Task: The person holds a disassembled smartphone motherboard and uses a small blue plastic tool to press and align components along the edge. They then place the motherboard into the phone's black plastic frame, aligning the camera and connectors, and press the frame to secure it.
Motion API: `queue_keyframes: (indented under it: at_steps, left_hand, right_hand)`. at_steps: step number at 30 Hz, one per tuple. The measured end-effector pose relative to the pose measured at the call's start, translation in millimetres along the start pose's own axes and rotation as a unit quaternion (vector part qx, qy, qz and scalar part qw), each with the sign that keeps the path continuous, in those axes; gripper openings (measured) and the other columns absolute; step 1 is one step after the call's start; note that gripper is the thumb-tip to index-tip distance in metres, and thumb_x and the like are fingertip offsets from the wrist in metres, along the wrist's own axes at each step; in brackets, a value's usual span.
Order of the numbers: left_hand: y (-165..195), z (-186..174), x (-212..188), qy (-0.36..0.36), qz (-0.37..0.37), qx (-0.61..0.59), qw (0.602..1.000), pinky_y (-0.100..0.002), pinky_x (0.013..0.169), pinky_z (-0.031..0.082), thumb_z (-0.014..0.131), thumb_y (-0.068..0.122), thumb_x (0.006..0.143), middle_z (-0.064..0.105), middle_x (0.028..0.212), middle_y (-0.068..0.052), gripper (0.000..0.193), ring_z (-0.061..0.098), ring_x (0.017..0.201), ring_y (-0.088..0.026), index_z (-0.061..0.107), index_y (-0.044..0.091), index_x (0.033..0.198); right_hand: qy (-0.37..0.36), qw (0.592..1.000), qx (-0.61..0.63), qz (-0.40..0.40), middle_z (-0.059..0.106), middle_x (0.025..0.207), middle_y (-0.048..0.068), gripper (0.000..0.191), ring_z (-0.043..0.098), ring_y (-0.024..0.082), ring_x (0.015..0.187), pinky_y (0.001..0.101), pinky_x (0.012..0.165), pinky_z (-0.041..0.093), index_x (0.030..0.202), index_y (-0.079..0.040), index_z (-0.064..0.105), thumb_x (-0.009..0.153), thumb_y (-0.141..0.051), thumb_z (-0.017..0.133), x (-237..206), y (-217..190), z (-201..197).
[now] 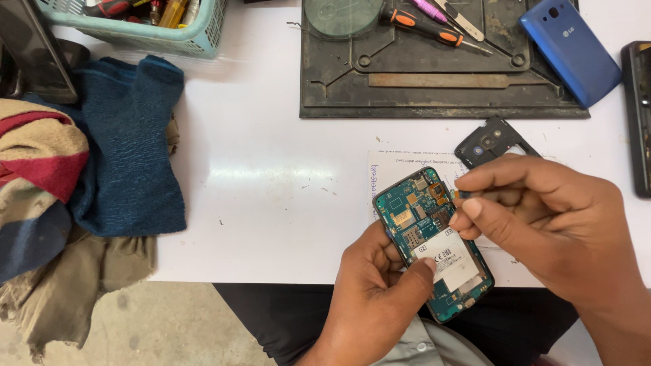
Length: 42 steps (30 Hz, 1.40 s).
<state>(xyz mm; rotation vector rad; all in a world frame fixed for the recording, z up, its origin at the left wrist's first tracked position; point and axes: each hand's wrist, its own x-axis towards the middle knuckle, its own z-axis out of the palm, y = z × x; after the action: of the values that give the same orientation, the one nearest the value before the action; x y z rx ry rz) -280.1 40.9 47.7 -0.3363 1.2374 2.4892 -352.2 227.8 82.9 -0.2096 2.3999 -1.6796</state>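
The left hand (376, 291) is clamped around an opened smartphone (434, 240), thumb pressed on its white label, the teal circuit board bare. The right hand (542, 217) pinches a small orange-tipped part (462, 194) against the phone's upper edge. Just beyond the right hand lies a black plastic camera frame (491, 141) on a paper sheet (393, 169). Farther off on the white surface (271, 169) sit a dark moulded work mat (441, 88), a glossy blue back cover (569, 51), and, far left, rumpled blue cloth (129, 149).

Bright, sharp; glare on table (271, 176)
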Motion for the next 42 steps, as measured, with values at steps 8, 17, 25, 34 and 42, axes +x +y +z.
queue_keyframes:
  at_steps: [8,17,25,34,42]
  left_hand:
    - [-1,3,0,-0.001,-0.006,0.010,1.000,-0.021,0.070,0.054,0.057,-0.006,0.094,0.071,0.100,-0.010,0.039,0.065,0.080,-0.005,0.054,-0.007,0.133]
    - [-3,10,-1,0.001,0.006,0.019,1.000,-0.019,0.069,0.053,0.059,-0.003,0.095,0.071,0.100,-0.008,0.040,0.065,0.082,-0.003,0.053,-0.007,0.134]
    - [-1,14,-2,0.001,0.025,0.064,0.998,-0.018,0.063,0.052,0.059,-0.001,0.095,0.072,0.099,-0.007,0.038,0.065,0.080,-0.002,0.054,-0.008,0.132]
    - [4,16,-3,-0.008,0.030,0.076,0.997,-0.016,0.055,0.046,0.058,-0.001,0.095,0.071,0.096,-0.007,0.038,0.060,0.071,0.000,0.054,-0.008,0.132]
    - [7,17,-2,-0.013,0.025,0.075,0.997,-0.017,0.055,0.047,0.057,-0.001,0.095,0.071,0.095,-0.007,0.037,0.060,0.072,0.000,0.054,-0.008,0.131]
  right_hand:
    - [0.007,0.986,-0.118,-0.117,0.077,0.093,0.010,0.020,0.073,0.011,0.075,0.0204,0.060,0.058,0.107,0.002,0.075,0.089,-0.006,0.074,5,-7,12]
    - [0.007,0.958,-0.201,-0.203,0.076,0.092,0.008,0.018,0.067,0.007,0.066,0.0173,0.052,0.048,0.106,-0.003,0.076,0.089,-0.010,0.076,13,-13,21]
    - [0.023,0.944,-0.239,-0.227,0.074,0.095,0.012,0.017,0.068,0.010,0.067,0.0195,0.054,0.052,0.104,0.000,0.075,0.088,-0.006,0.076,11,-16,23]
    - [0.019,0.932,-0.261,-0.252,0.073,0.097,0.015,0.016,0.071,0.013,0.072,0.0209,0.058,0.057,0.104,0.001,0.075,0.088,-0.004,0.076,11,-14,22]
    - [0.029,0.929,-0.261,-0.259,0.073,0.096,0.016,0.016,0.071,0.014,0.072,0.0215,0.058,0.057,0.104,0.002,0.075,0.088,-0.003,0.076,10,-14,22]
